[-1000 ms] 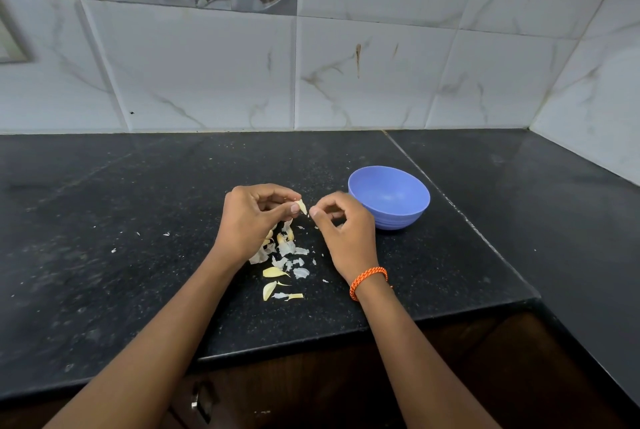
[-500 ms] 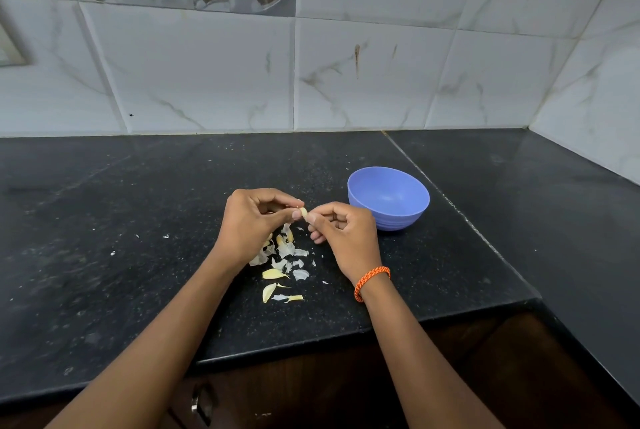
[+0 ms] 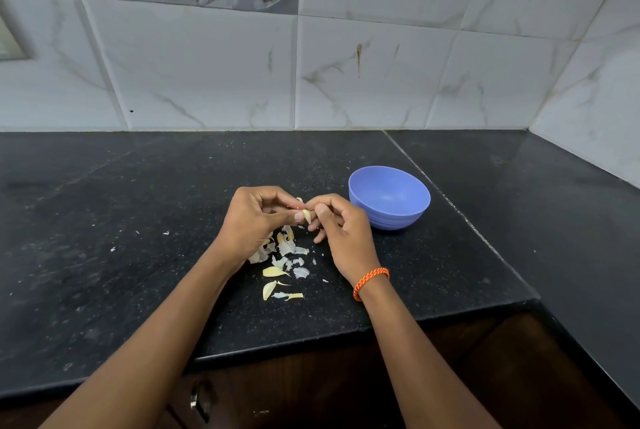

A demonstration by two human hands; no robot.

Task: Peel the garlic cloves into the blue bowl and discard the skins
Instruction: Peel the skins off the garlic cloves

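- Left hand (image 3: 254, 221) and right hand (image 3: 337, 224) meet over the black bench (image 3: 104, 238), fingertips close together, both pinching one small garlic clove (image 3: 306, 215).
- Clove is pale yellow, held between the left thumb and fingers; right thumb and forefinger press on its right side. Fingers of both hands curled.
- Clove is up off the bench, just left of the blue bowl (image 3: 389, 196), not in it.
- Blue bowl stands upright on the bench, right of the hands, close to the right knuckles; the visible part of its inside shows nothing in it.
- Garlic skins (image 3: 287, 248) lie in a loose pile on the bench under and just in front of the hands, white and papery, partly hidden by the left hand.
- Pale yellow pieces (image 3: 272, 271) lie on the near side of the pile; can't tell whether cloves or skin.
- A few tiny white flecks (image 3: 166, 232) sit apart to the left.
- Orange braided band (image 3: 370, 278) on the right wrist.
- Marbled white wall tiles (image 3: 363, 75) behind the bench; dark wood cabinet front with a metal handle (image 3: 199, 401) below the edge.
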